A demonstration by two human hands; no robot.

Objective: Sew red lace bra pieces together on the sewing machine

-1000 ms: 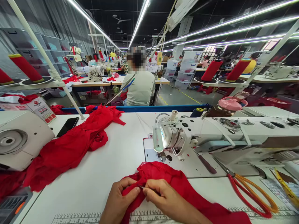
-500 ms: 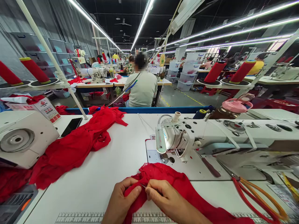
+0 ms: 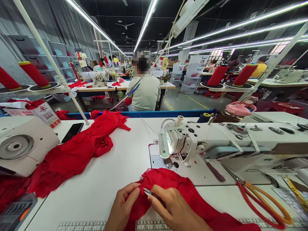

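Observation:
My left hand [image 3: 124, 203] pinches an edge of a red garment [image 3: 166, 176] between thumb and fingers, just in front of the sewing machine. In my right hand [image 3: 172, 203] is a small pair of thread snips [image 3: 148, 192], its metal tip showing beyond the thumb and pointing left toward the pinched edge. The rest of the tool is mostly covered by my fingers. Red cloth runs from under both hands toward the lower right. Above it stands the white sewing machine head [image 3: 176, 141], its needle area apart from the cloth.
Large scissors [image 3: 260, 202] with red and orange handles and a dark-handled tool [image 3: 215, 170] lie at right. More red fabric [image 3: 79, 150] stretches across the left, beside a phone [image 3: 72, 132]. A pink-lidded bottle [image 3: 238, 110] stands behind the machine. Ahead, a person [image 3: 144, 91] sits facing away.
My right hand has turned and drawn slightly away from my left, so more of the snips' tip shows. My left hand keeps its pinch on the garment. The view has shifted slightly.

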